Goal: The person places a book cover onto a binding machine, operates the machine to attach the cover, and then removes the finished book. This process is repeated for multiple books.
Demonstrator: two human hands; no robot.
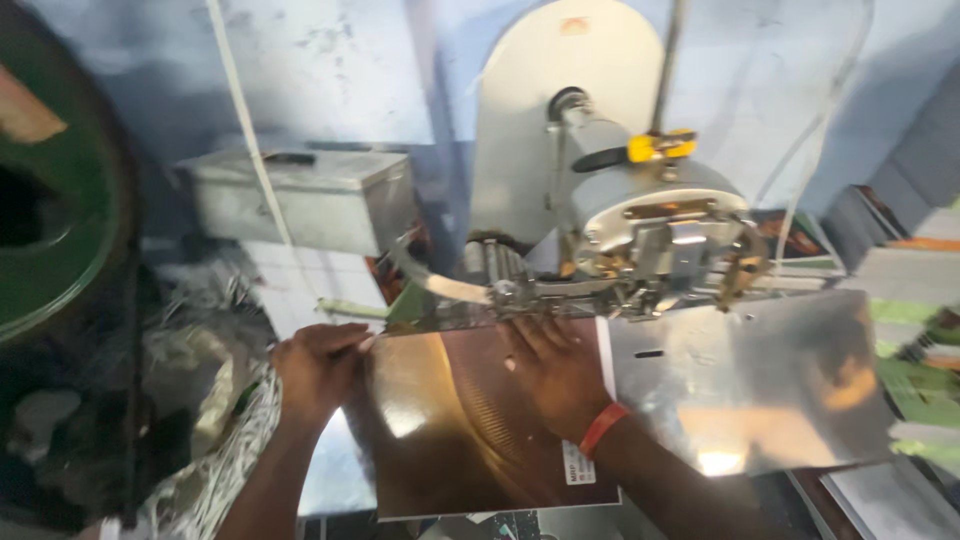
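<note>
Hands: both bare, both on a glossy brown booklet cover (450,420) that lies flat on the tabletop.
Left hand (318,368): fingers curled over the booklet cover's left edge near its top corner, pinching that edge.
Right hand (555,372): spread flat, palm down on the upper middle of the booklet cover, fingertips pointing at the machine; it presses and grips nothing. An orange band (603,428) sits on the wrist.
Booklet cover: its top edge is tucked under the head of the machine, its right edge lies just beside a shiny metal plate (760,385).
Machine (640,225): grey, with a rounded cream guard behind it and a yellow clip (660,147) near the top.
Behind: grey metal box (310,200) at the wall.
Left: dark green wheel (50,190) and crumpled foil-like scraps (190,380).
Right: stacks of paper (915,300), blurred.
</note>
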